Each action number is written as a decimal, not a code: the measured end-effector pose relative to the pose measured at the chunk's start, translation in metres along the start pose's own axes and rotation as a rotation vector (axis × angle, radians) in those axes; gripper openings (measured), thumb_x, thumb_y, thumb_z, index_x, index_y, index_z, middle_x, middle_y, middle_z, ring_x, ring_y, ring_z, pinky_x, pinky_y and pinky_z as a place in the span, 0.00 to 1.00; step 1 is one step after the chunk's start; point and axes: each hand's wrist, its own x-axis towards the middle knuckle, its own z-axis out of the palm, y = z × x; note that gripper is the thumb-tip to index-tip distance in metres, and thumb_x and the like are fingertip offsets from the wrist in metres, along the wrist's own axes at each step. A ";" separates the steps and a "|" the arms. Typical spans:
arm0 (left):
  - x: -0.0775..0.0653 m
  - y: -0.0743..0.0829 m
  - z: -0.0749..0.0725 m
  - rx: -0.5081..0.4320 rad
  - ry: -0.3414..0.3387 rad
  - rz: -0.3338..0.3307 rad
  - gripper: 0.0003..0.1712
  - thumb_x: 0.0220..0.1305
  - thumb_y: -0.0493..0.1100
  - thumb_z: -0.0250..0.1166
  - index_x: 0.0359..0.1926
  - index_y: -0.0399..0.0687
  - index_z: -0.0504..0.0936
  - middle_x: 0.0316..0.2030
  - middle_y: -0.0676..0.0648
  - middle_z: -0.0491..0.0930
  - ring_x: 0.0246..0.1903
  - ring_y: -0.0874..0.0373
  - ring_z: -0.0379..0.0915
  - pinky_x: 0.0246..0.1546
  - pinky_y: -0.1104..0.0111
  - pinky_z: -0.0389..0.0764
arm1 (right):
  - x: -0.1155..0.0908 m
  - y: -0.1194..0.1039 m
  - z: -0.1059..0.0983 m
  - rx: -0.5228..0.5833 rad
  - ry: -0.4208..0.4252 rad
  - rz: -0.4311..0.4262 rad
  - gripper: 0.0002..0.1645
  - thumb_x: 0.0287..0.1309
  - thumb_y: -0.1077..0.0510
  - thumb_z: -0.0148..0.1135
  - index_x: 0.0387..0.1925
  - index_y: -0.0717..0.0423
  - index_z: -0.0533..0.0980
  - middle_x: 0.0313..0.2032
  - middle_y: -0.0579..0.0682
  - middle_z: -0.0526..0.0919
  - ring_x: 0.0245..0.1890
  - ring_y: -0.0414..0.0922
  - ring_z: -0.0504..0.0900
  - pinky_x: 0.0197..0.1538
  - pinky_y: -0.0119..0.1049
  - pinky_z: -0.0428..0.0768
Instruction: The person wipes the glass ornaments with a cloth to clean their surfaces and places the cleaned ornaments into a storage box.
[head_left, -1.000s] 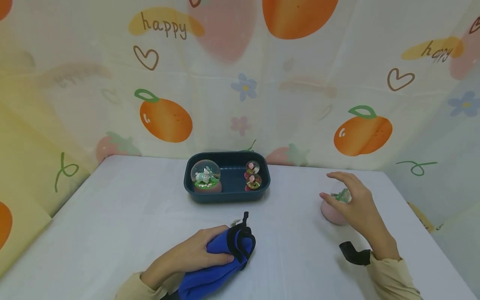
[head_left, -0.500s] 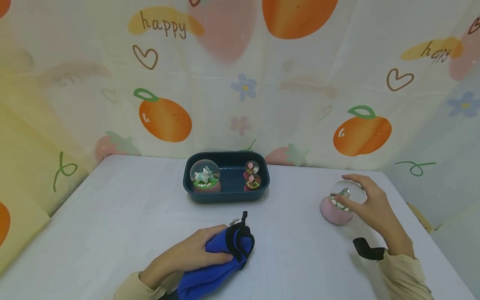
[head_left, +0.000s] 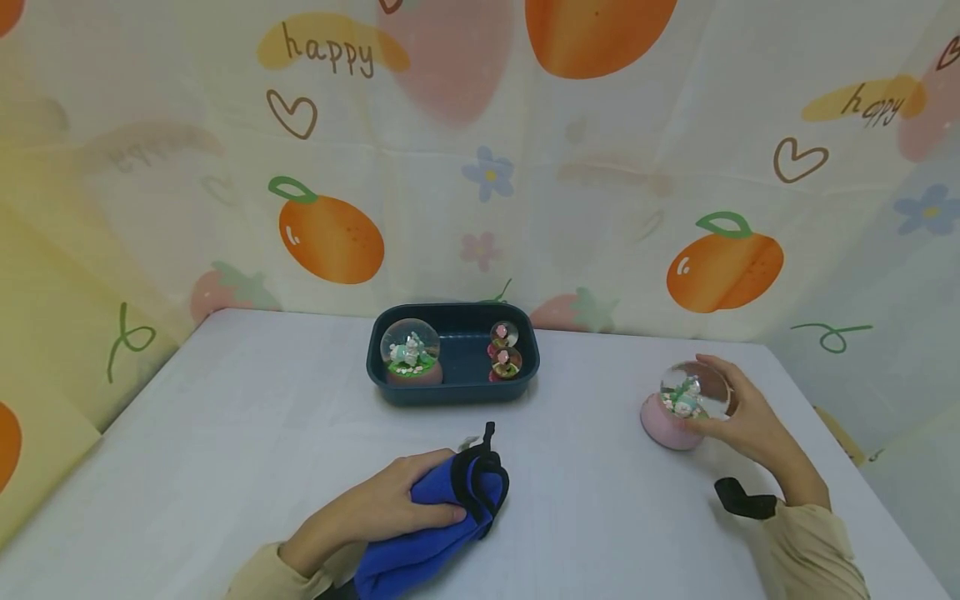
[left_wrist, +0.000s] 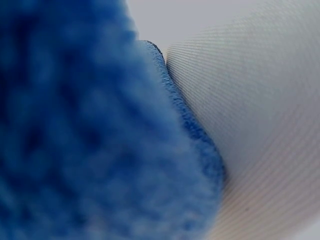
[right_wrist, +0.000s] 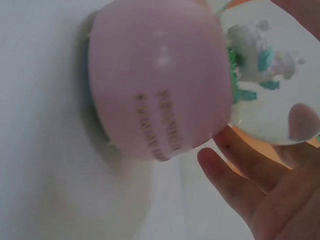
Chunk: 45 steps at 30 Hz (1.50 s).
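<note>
On the right of the table, my right hand [head_left: 761, 429] curves its thumb and fingers round the clear ball of a snow globe [head_left: 670, 425] with a pink base. The right wrist view shows the base [right_wrist: 160, 65] close up with gold lettering, a white and teal animal figure [right_wrist: 250, 52] inside the ball, and fingers [right_wrist: 232, 182] beside it. My left hand [head_left: 386, 504] grips a folded blue cloth [head_left: 412, 557] with black edging at the table's front. That fuzzy cloth [left_wrist: 95, 125] fills much of the left wrist view.
A dark blue tray [head_left: 465, 393] stands at the back middle, holding another snow globe [head_left: 410, 354] on its left and two small glass-ball ornaments [head_left: 506, 360] on its right. The white-covered table [head_left: 225, 433] meets a fruit-patterned curtain [head_left: 592, 192] behind.
My right hand has moved rightward from in front of the snow globe to its right side, and its thumb and fingers have come round the ball. The left hand stays on the cloth.
</note>
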 end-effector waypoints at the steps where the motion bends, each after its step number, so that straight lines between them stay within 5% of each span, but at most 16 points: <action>1: 0.000 0.000 0.000 0.001 0.000 0.000 0.24 0.64 0.59 0.65 0.60 0.69 0.73 0.53 0.61 0.79 0.52 0.61 0.73 0.53 0.65 0.73 | 0.000 0.002 0.001 0.004 -0.008 -0.001 0.56 0.47 0.58 0.77 0.73 0.60 0.55 0.67 0.68 0.62 0.55 0.41 0.65 0.47 0.51 0.75; 5: 0.000 0.000 0.000 0.001 0.001 -0.003 0.23 0.64 0.59 0.65 0.60 0.69 0.73 0.53 0.61 0.79 0.52 0.61 0.73 0.53 0.65 0.73 | 0.001 0.012 0.007 0.060 -0.010 -0.005 0.55 0.47 0.60 0.77 0.71 0.63 0.56 0.65 0.64 0.63 0.56 0.50 0.67 0.48 0.38 0.78; 8: 0.000 0.000 0.000 -0.003 0.001 -0.006 0.23 0.64 0.59 0.65 0.59 0.70 0.73 0.53 0.62 0.79 0.52 0.60 0.73 0.53 0.64 0.73 | 0.000 0.018 0.011 0.081 0.013 -0.013 0.51 0.47 0.59 0.77 0.69 0.60 0.59 0.60 0.55 0.67 0.52 0.39 0.65 0.40 0.26 0.73; 16: 0.000 0.000 0.000 -0.004 -0.001 0.002 0.22 0.65 0.58 0.65 0.59 0.71 0.73 0.53 0.62 0.79 0.52 0.61 0.73 0.53 0.65 0.73 | -0.001 0.021 0.017 0.102 0.060 -0.034 0.48 0.46 0.60 0.78 0.67 0.57 0.62 0.53 0.38 0.68 0.49 0.29 0.66 0.37 0.30 0.73; 22: 0.000 0.000 0.000 -0.013 -0.006 0.003 0.23 0.65 0.58 0.65 0.60 0.71 0.73 0.53 0.62 0.79 0.53 0.61 0.73 0.53 0.65 0.73 | 0.000 0.011 0.017 0.096 0.054 -0.005 0.50 0.43 0.60 0.80 0.65 0.63 0.62 0.60 0.54 0.70 0.57 0.41 0.66 0.53 0.39 0.73; 26: -0.001 0.000 -0.001 -0.020 0.002 0.006 0.22 0.65 0.57 0.65 0.60 0.71 0.73 0.52 0.61 0.79 0.51 0.61 0.73 0.52 0.67 0.73 | 0.002 0.000 0.020 0.076 0.041 -0.008 0.50 0.42 0.58 0.81 0.65 0.60 0.63 0.62 0.56 0.70 0.58 0.48 0.66 0.51 0.39 0.75; 32: -0.002 0.003 0.000 -0.002 0.052 0.035 0.20 0.65 0.56 0.65 0.57 0.69 0.75 0.49 0.61 0.81 0.48 0.63 0.75 0.49 0.69 0.74 | 0.005 -0.021 0.028 0.109 0.042 -0.068 0.48 0.39 0.59 0.82 0.63 0.53 0.67 0.55 0.39 0.72 0.51 0.40 0.72 0.45 0.25 0.75; 45: -0.003 0.013 0.001 0.011 0.160 0.032 0.22 0.66 0.57 0.64 0.60 0.67 0.74 0.51 0.62 0.81 0.50 0.62 0.77 0.51 0.66 0.76 | 0.005 -0.062 0.048 0.136 -0.005 -0.228 0.47 0.35 0.59 0.84 0.59 0.51 0.71 0.51 0.49 0.82 0.45 0.34 0.79 0.48 0.24 0.77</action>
